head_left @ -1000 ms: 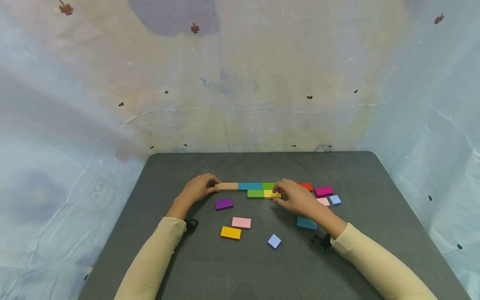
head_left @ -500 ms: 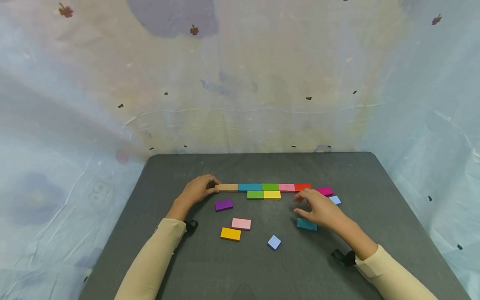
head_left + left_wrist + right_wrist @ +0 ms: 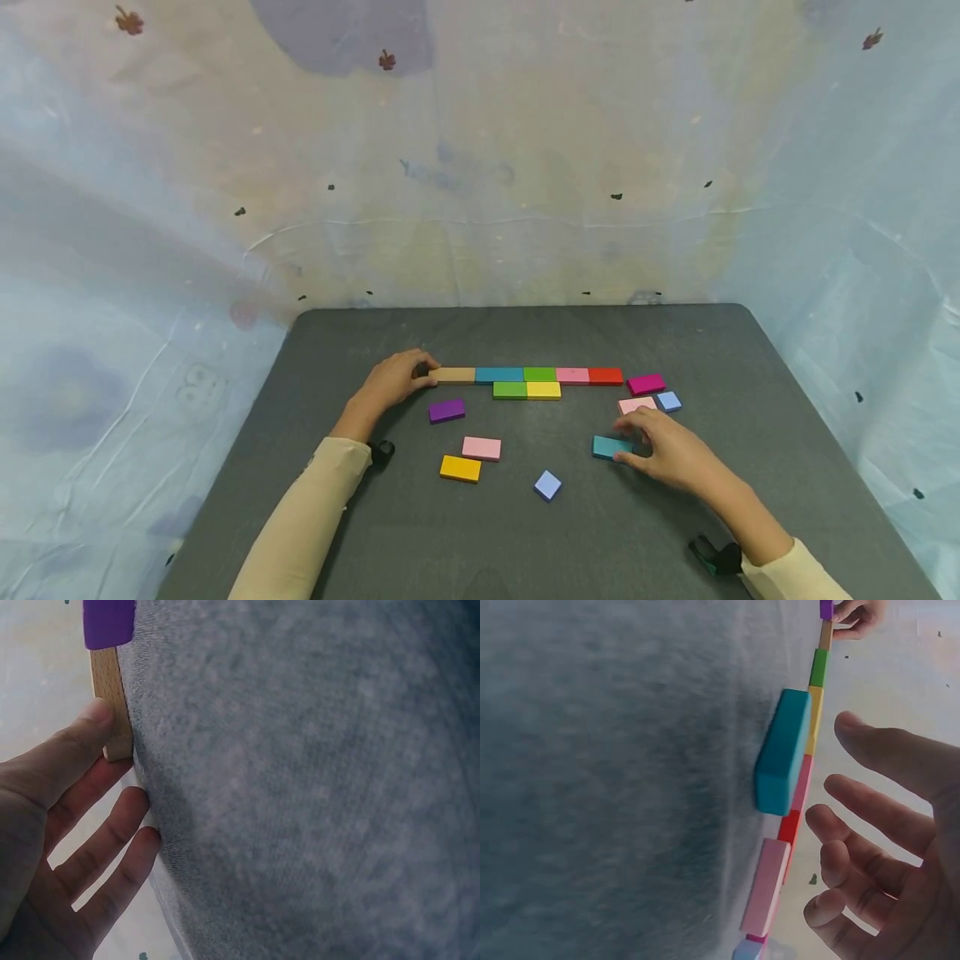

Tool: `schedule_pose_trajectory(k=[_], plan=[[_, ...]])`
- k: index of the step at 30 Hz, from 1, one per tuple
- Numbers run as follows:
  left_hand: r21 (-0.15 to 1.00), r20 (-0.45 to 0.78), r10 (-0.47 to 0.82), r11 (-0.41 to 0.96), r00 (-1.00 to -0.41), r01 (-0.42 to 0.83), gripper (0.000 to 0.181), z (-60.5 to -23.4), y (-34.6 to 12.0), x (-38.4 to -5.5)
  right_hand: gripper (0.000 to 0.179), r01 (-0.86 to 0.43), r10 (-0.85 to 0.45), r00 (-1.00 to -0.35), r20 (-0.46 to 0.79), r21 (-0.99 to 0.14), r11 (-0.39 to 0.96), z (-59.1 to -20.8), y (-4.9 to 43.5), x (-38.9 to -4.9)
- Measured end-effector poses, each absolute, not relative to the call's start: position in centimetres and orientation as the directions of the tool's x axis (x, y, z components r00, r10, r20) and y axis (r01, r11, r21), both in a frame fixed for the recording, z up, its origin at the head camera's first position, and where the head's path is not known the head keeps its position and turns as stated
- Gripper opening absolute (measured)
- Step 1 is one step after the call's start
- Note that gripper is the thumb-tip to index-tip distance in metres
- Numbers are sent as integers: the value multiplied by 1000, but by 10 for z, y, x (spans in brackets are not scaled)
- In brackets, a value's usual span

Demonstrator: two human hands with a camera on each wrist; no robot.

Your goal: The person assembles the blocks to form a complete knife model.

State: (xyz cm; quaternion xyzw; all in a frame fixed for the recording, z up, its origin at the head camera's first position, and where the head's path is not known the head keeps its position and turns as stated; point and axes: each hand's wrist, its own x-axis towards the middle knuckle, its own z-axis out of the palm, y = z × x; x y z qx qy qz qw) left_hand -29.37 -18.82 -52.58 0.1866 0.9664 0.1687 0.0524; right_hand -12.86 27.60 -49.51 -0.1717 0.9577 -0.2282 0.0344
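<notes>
A row of flat blocks lies across the table: plain wooden (image 3: 453,376), blue (image 3: 499,375), green (image 3: 539,374), pink (image 3: 572,376) and red (image 3: 605,376). Against its near side sit a second green block (image 3: 510,390) and a yellow block (image 3: 543,390). My left hand (image 3: 392,382) pinches the outer end of the wooden block, thumb (image 3: 96,712) on its near face and a finger behind. Over the right end of a loose teal block (image 3: 784,754) hovers my right hand (image 3: 667,447), thumb and fingers apart with nothing between them.
Loose in front of the row are a purple block (image 3: 447,411), a pink one (image 3: 482,448), an orange one (image 3: 461,468) and a small light-blue square (image 3: 547,485). At right lie a magenta block (image 3: 646,384), another pink block (image 3: 636,406) and another light-blue square (image 3: 669,401).
My right hand has left the yellow block and moved right and toward me to the teal block, uncovering the pink and red blocks. The left hand stays at the wooden block.
</notes>
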Motion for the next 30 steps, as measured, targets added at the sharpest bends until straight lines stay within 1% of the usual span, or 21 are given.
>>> schedule_pose_trajectory(k=[9,20,27,30], plan=[[340,-36,380,874,-924,346,33,-524,-188,-292,39,-307,-345,-939,3,-462,832,-505,279,-120],[337,-36,374,878,-927,341,32,-524,-187,-291,35,-313,-331,-943,27,-410,857,-511,276,-123],[339,-28,386,872,-922,354,32,-526,-188,-294,33,-290,-326,-945,-21,-406,867,-510,274,-129],[341,-30,383,872,-923,350,31,-527,-189,-294,32,-294,-332,-943,-24,-410,864,-509,274,-133]])
